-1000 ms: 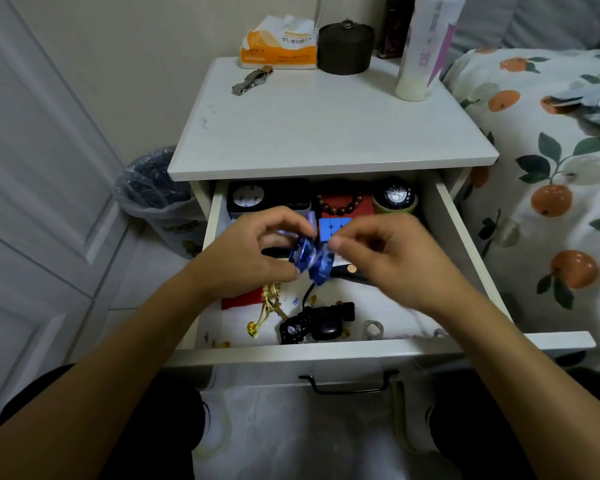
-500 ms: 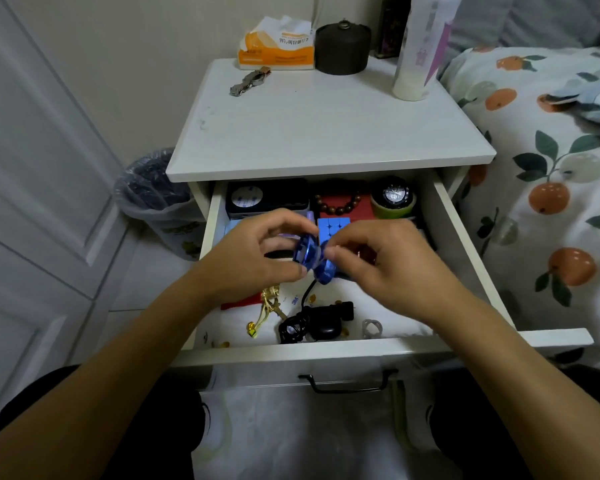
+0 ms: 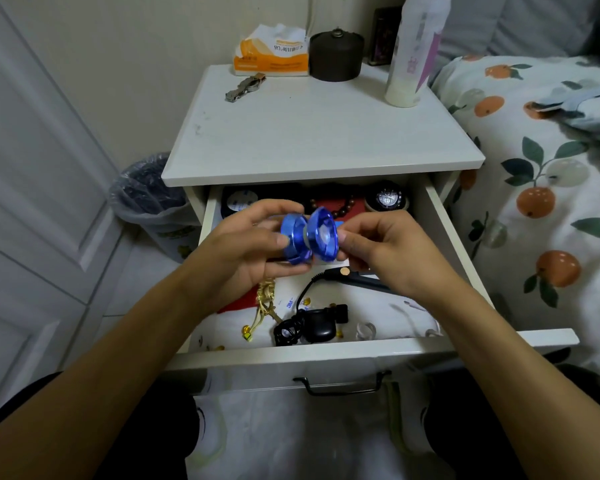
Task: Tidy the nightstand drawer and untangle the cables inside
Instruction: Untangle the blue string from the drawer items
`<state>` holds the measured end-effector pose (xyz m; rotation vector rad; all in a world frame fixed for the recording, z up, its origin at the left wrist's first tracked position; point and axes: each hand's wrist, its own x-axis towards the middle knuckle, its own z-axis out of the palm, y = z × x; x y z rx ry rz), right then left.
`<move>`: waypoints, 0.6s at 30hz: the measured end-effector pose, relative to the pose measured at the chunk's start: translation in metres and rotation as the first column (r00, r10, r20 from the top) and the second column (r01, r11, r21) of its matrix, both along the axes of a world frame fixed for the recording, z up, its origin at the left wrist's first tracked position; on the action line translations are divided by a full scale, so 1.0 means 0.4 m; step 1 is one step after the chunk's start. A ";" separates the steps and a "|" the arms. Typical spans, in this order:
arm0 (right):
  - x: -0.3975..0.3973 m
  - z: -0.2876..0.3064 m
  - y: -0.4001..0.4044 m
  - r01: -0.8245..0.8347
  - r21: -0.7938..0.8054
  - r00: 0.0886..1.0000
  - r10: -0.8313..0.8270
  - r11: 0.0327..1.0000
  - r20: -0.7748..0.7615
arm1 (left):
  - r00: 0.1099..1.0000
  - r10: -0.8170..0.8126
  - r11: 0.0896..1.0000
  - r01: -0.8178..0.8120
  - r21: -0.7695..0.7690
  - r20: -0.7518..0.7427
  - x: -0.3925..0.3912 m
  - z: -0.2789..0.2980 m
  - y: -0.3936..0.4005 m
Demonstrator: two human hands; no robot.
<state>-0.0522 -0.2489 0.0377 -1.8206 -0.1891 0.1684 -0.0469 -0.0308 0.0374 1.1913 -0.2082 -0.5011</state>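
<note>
Both hands hold a blue translucent yo-yo [image 3: 309, 239] above the open white drawer [image 3: 326, 353]. My left hand [image 3: 246, 247] grips its left half, thumb and fingers curled round the rim. My right hand [image 3: 385, 251] pinches the right half at its edge. Below them in the drawer lies a tangled black cable with a small black case [image 3: 309, 327], and a black cord runs from it up to a black flat tool [image 3: 357, 277]. A gold ornament [image 3: 265, 301] lies at the drawer's left.
At the drawer's back are a black box [image 3: 253, 199], brown beads [image 3: 340, 207] and a watch [image 3: 387, 199]. On the nightstand top [image 3: 319, 140] stand a tissue pack [image 3: 271, 53], a dark jar [image 3: 336, 57], a bottle [image 3: 413, 53] and a metal watch [image 3: 245, 86]. Bin [image 3: 146, 192] left, bed [image 3: 551, 188] right.
The yo-yo has turned in my hands so its two halves now stand more upright and face me more. Both hands stayed above the drawer's middle.
</note>
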 end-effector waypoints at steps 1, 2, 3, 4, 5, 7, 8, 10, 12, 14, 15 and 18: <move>-0.003 -0.005 0.006 0.015 0.001 1.000 -0.015 1.000 0.016 | 0.999 0.028 0.999 -0.030 -0.041 -0.030 0.000 -0.003 -0.004; -0.005 -0.010 0.013 0.029 0.005 0.999 -0.030 1.000 0.033 | 0.997 0.061 0.996 -0.065 -0.066 -0.051 0.000 -0.006 -0.009; -0.008 -0.015 0.020 0.044 0.008 0.998 -0.044 0.999 0.052 | 0.993 0.100 0.991 -0.105 -0.077 -0.068 -0.001 -0.009 -0.014; -0.011 -0.021 0.026 0.065 -0.003 0.995 -0.064 0.998 0.082 | 0.987 0.139 0.986 -0.145 -0.079 -0.082 -0.001 -0.011 -0.020; -0.014 -0.027 0.032 0.096 -0.038 0.987 -0.090 0.995 0.137 | 0.979 0.179 0.980 -0.186 -0.072 -0.094 -0.002 -0.014 -0.023; -0.019 -0.034 0.037 0.193 -0.158 0.937 -0.134 0.968 0.322 | 0.964 0.238 0.969 -0.243 -0.037 -0.119 -0.003 -0.020 -0.033; -0.021 -0.037 0.039 0.243 -0.223 0.893 -0.128 0.944 0.431 | 0.959 0.250 0.967 -0.255 -0.018 -0.136 -0.005 -0.023 -0.036; -0.022 -0.046 0.040 0.319 -0.336 0.793 -0.056 0.886 0.607 | 0.952 0.254 0.967 -0.254 0.021 -0.172 -0.008 -0.029 -0.043; -0.020 -0.054 0.042 0.379 -0.406 0.704 0.025 0.832 0.709 | 0.945 0.248 0.969 -0.245 0.040 -0.213 -0.009 -0.028 -0.043; -0.017 -0.057 0.043 0.425 -0.431 0.618 0.093 0.796 0.781 | 0.935 0.239 0.971 -0.236 0.042 -0.263 -0.006 -0.021 -0.037; -0.016 -0.057 0.043 0.440 -0.433 0.581 0.118 0.787 0.805 | 0.930 0.231 0.973 -0.228 0.045 -0.287 -0.005 -0.017 -0.035; -0.008 -0.060 0.048 0.407 -0.430 0.588 0.129 0.806 0.798 | 0.923 0.214 0.977 -0.204 0.065 -0.320 -0.003 -0.012 -0.023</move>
